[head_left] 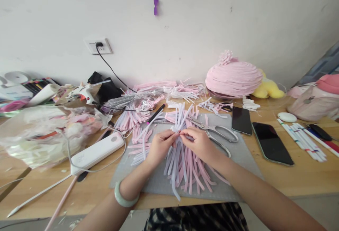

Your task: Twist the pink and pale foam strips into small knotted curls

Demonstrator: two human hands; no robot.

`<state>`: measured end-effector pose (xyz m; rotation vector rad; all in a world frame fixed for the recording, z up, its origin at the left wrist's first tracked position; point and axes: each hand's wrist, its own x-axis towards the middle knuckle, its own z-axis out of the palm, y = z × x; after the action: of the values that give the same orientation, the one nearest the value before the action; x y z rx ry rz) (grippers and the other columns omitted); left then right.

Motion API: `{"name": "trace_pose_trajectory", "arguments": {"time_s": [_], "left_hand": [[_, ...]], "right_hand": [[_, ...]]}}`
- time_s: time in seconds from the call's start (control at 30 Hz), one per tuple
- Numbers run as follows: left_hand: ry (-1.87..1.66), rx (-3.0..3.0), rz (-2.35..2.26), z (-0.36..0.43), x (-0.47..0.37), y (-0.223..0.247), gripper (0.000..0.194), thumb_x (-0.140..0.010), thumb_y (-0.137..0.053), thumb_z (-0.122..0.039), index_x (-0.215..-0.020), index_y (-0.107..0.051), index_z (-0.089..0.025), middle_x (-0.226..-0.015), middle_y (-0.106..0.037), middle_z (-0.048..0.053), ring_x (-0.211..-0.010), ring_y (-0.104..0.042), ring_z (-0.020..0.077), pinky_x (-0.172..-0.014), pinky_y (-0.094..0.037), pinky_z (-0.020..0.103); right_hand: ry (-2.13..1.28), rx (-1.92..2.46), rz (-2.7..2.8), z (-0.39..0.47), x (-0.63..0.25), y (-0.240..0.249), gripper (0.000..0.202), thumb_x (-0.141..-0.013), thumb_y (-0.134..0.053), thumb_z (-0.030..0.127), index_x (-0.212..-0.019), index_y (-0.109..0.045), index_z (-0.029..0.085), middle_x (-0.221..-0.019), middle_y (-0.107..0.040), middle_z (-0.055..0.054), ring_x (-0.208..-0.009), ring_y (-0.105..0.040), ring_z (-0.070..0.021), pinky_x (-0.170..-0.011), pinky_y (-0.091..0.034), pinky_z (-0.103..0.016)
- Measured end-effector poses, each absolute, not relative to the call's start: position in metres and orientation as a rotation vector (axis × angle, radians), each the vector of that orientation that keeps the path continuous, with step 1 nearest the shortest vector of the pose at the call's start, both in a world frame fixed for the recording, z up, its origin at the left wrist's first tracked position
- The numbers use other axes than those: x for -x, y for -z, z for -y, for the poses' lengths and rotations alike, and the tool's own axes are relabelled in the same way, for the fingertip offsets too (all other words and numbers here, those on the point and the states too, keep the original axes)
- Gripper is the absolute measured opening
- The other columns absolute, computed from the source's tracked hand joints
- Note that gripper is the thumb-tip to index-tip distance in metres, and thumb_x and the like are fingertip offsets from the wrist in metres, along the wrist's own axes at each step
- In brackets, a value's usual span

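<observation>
My left hand (163, 143) and my right hand (197, 142) meet over a grey cutting mat (238, 169), fingertips pinched close together. Between them is a pale lilac pipe cleaner (174, 128), bent at the fingertips; the exact grip is partly hidden by my fingers. Beneath my hands lies a loose pile of lilac and pink pipe cleaners (194, 174), fanned toward me. A pair of large silver scissors (221, 134) rests just right of my right hand. Beyond my left hand is a black marker (156, 114) with a pink band.
Two phones (272, 143) and several white pens (304, 141) lie at the right. A white power strip (96, 153) with cables and a plastic bag of scraps (50, 135) occupy the left. Behind stand a glue gun (87, 92) and a pink pipe-cleaner bundle (234, 77).
</observation>
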<state>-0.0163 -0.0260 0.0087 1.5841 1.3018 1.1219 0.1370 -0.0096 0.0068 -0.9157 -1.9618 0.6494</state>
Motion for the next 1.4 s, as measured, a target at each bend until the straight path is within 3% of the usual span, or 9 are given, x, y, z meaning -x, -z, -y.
{"name": "trace_pose_trajectory", "arguments": {"time_s": [0.2, 0.43, 0.67, 0.93, 1.07, 1.23, 1.4], "left_hand": [[-1.058, -1.491, -1.343, 0.025, 0.017, -0.014, 0.030, -0.074, -0.053, -0.037, -0.054, -0.056, -0.016, -0.046, -0.047, -0.004, -0.050, -0.041, 0.0099, -0.054, -0.033, 0.021], [-1.024, -1.467, -1.346, 0.024, 0.017, -0.013, 0.032, -0.074, -0.052, -0.037, -0.051, -0.051, -0.015, -0.045, -0.045, -0.005, -0.048, -0.038, 0.0090, -0.053, -0.030, 0.021], [-0.971, -1.488, -1.276, 0.029, 0.010, -0.009, 0.029, -0.073, -0.053, -0.036, -0.052, -0.050, -0.015, -0.045, -0.043, -0.005, -0.049, -0.037, 0.0088, -0.052, -0.030, 0.022], [-1.018, -1.466, -1.310, 0.029, 0.007, -0.007, 0.025, -0.073, -0.052, -0.036, -0.060, -0.057, -0.015, -0.046, -0.047, -0.004, -0.049, -0.039, 0.0096, -0.052, -0.032, 0.022], [-1.078, -1.482, -1.370, 0.027, 0.012, -0.010, 0.029, -0.073, -0.052, -0.037, -0.054, -0.054, -0.015, -0.047, -0.046, -0.004, -0.050, -0.040, 0.0097, -0.053, -0.032, 0.022], [-1.097, -1.504, -1.403, 0.026, 0.015, -0.012, 0.031, -0.072, -0.053, -0.037, -0.050, -0.050, -0.016, -0.045, -0.045, -0.004, -0.049, -0.039, 0.0093, -0.053, -0.032, 0.021], [-1.087, -1.593, -1.371, 0.027, 0.013, -0.008, 0.029, -0.074, -0.052, -0.034, -0.052, -0.053, -0.015, -0.048, -0.045, -0.003, -0.052, -0.041, 0.0101, -0.054, -0.032, 0.022]], "right_hand": [[-0.628, 0.854, 2.122, 0.006, -0.146, -0.016, 0.019, -0.073, -0.047, 0.011, -0.084, -0.062, 0.017, -0.078, -0.060, -0.004, -0.067, -0.056, -0.0126, -0.063, -0.044, -0.023], [-0.269, 0.867, 2.265, -0.001, -0.156, -0.022, 0.019, -0.085, -0.042, 0.021, -0.086, -0.061, 0.016, -0.085, -0.060, -0.008, -0.083, -0.056, -0.0172, -0.076, -0.044, -0.030], [-0.088, 0.881, 2.237, 0.000, -0.151, -0.012, 0.022, -0.087, -0.040, 0.024, -0.085, -0.061, 0.017, -0.084, -0.062, -0.008, -0.082, -0.057, -0.0186, -0.076, -0.042, -0.032], [-0.588, 1.031, 1.908, 0.003, -0.134, 0.000, 0.022, -0.085, -0.041, 0.022, -0.090, -0.062, 0.018, -0.085, -0.066, -0.007, -0.079, -0.060, -0.0170, -0.072, -0.045, -0.028], [-0.771, 1.066, 1.815, 0.001, -0.137, -0.004, 0.025, -0.084, -0.041, 0.022, -0.097, -0.062, 0.019, -0.089, -0.066, -0.006, -0.077, -0.061, -0.0163, -0.069, -0.046, -0.028], [-0.546, 1.047, 1.930, -0.002, -0.144, -0.011, 0.016, -0.077, -0.050, 0.020, -0.075, -0.066, 0.018, -0.079, -0.062, -0.007, -0.078, -0.056, -0.0183, -0.074, -0.042, -0.032], [-1.014, 1.132, 1.752, 0.000, -0.142, -0.012, 0.019, -0.076, -0.050, 0.025, -0.067, -0.064, 0.016, -0.059, -0.057, -0.001, -0.054, -0.050, -0.0119, -0.052, -0.038, -0.024]]}}
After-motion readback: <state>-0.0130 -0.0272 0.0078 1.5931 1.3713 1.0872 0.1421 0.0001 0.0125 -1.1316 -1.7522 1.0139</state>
